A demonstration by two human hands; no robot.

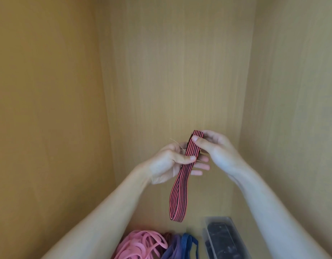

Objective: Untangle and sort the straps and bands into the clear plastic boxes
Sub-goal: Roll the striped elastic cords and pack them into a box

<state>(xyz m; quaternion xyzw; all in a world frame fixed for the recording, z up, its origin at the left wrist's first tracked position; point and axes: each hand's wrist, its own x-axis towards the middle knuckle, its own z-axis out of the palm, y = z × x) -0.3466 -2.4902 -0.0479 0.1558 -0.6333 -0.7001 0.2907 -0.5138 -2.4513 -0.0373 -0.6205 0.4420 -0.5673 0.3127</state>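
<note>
- The red-and-black striped elastic band is held up in the air in front of a wooden back panel, and its folded loop hangs down.
- The left hand pinches the band's middle between the thumb and the fingers behind it.
- The right hand grips the band's top end under its thumb.
- Below lie a tangle of pink rubber bands, purple bands and a blue striped elastic strap.
- A clear plastic box to their right holds black straps.

- A light wood-grain back panel fills 12 o'clock down to centre.
- A warmer, orange-brown left side panel stands at 9 o'clock.
- A paler right side panel stands at 3 o'clock.
- The wooden shelf floor shows at 6 o'clock.
</note>
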